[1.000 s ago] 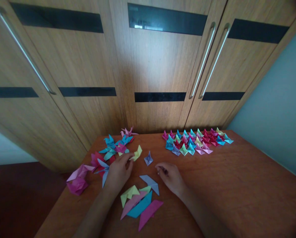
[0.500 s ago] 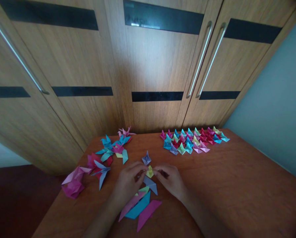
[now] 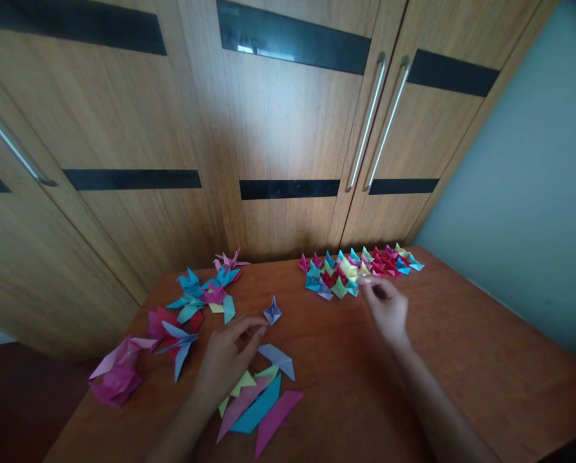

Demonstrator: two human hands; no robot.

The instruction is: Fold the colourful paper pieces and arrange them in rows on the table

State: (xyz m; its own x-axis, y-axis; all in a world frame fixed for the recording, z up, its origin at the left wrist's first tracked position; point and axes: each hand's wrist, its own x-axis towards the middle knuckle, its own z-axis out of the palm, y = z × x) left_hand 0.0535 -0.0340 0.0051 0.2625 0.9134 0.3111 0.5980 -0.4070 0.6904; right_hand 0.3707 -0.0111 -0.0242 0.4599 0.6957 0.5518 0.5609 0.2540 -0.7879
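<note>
My right hand (image 3: 387, 307) reaches to the far right rows, its thumb and fingers pinching a small yellow folded-paper piece (image 3: 349, 267), slightly blurred, over the other pieces there. My left hand (image 3: 227, 354) stays near the middle of the table. Its thumb and forefinger are brought together, with nothing visible between them. Just beyond those fingertips stands a small purple folded-paper piece (image 3: 272, 313) with a pointed tip. A flat lilac folded strip (image 3: 278, 361) lies to the right of the left hand. Nearer to me are a blue strip (image 3: 258, 405) and a magenta strip (image 3: 277, 421).
Several small pointed paper pieces (image 3: 325, 290) stand in rows at the back right. Larger paper flowers (image 3: 189, 296) lie along the left edge of the brown table (image 3: 346, 386). A wooden cabinet (image 3: 288, 122) rises behind it, with a pale wall (image 3: 510, 212) on the right.
My right hand has moved right and away from me, taking the yellow piece from between both hands to the rows. My left hand has let go of it. The view has shifted slightly right.
</note>
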